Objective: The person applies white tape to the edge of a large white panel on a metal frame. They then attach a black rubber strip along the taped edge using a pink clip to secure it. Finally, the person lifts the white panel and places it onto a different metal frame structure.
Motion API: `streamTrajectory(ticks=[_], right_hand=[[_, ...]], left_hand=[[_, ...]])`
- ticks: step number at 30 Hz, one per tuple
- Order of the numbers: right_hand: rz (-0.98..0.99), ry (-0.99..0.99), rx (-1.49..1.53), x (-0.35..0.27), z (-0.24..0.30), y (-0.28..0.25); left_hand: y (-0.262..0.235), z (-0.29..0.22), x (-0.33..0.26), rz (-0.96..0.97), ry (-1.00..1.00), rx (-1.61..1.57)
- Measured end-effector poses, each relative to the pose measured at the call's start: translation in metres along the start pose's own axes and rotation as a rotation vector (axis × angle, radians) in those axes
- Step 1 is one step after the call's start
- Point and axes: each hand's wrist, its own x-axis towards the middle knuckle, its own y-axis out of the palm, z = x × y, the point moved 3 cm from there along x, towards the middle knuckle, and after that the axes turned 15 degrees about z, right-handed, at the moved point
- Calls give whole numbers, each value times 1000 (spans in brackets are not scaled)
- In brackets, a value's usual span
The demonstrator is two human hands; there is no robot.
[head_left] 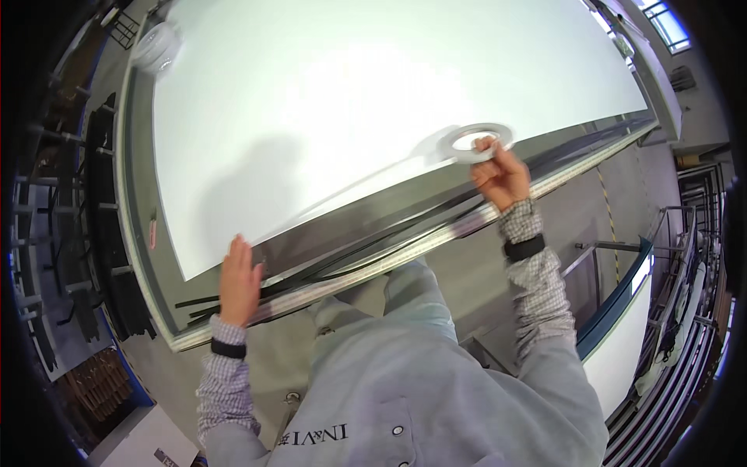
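Observation:
A large white sheet lies on the table in front of me. My right hand grips a flat roll of pale tape, its fingers hooked through the ring, just over the sheet's near edge. From the roll a thin, pale strip seems to run leftward along that edge toward my left hand. The left hand has its fingers stretched out together, beside the sheet's near left corner. Whether it presses on the strip is hard to make out.
Long black strips lie along the table's near rim. A red, narrow tool rests on the left border, and clear rolls sit at the far left corner. Metal racks and a blue-edged white panel stand at right.

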Motion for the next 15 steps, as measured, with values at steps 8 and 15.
streamTrajectory(ticks=[8,15], right_hand=[[-377,14,-960,-21,185,-116],[-243,-147,-1439,-16,172,-184]], left_hand=[[8,-8,3,126,-239,51],[0,-19,14,302,-372,-2]])
